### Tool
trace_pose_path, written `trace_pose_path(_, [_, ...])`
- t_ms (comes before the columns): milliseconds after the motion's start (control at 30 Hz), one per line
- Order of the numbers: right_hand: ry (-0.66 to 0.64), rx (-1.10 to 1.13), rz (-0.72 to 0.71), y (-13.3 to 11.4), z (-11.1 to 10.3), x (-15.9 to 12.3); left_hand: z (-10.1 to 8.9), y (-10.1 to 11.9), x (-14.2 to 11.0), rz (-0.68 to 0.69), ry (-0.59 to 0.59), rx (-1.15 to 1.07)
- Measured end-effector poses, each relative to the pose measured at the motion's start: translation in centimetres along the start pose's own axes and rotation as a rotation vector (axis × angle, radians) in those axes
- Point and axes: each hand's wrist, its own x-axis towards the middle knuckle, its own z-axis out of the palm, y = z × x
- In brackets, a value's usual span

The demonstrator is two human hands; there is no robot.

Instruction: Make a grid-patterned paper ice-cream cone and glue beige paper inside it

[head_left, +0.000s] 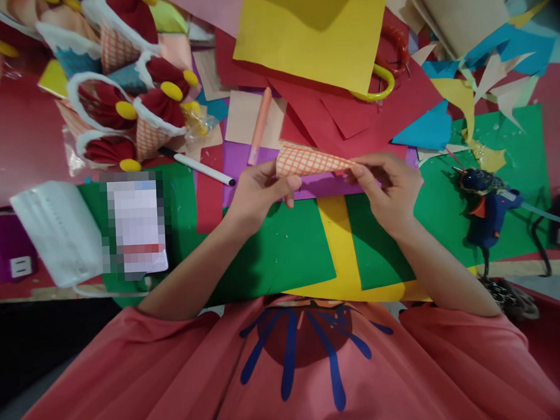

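Between my two hands lies a paper cone (312,160) with an orange-and-white checked pattern, its wide end to the left and its tip to the right. My left hand (265,195) is closed around the wide end, thumb along the lower side. The fingers and thumb of my right hand (388,183) pinch the narrow tip. Beneath the cone is a purple sheet (323,186), and green sheets (272,253) lie nearer to me. An orange marker-like stick (260,125) rests just beyond my left hand.
Several finished cones (153,132) with white trim and red filling crowd the far left. A blue glue gun (487,216) sits at right. Yellow-handled scissors (381,85) lie partly under a yellow sheet (314,35). A phone (139,225), white pouch (58,235) and white marker (204,169) are at left.
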Motion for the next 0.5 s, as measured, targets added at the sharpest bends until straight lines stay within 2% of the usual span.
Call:
trace_pose_path(67, [-0.023, 0.015, 0.031, -0.28, 0.00, -0.08, -0.12, -0.34, -0.13, 0.109, 0.029, 0.078])
trace_pose_path(133, [-0.057, 0.018, 0.041, -0.50, -0.04, -0.19, -0.21, -0.68, -0.14, 0.149, 0.071, 0.105])
trace_pose_path(333, [-0.073, 0.107, 0.040, -0.25, -0.28, -0.47, -0.43, -1.12, 0.13, 0.173, 0.103, 0.070])
trace_pose_path(500, [-0.079, 0.010, 0.010, -0.33, -0.34, -0.16, -0.42, -1.03, 0.00, 0.181, 0.117, 0.084])
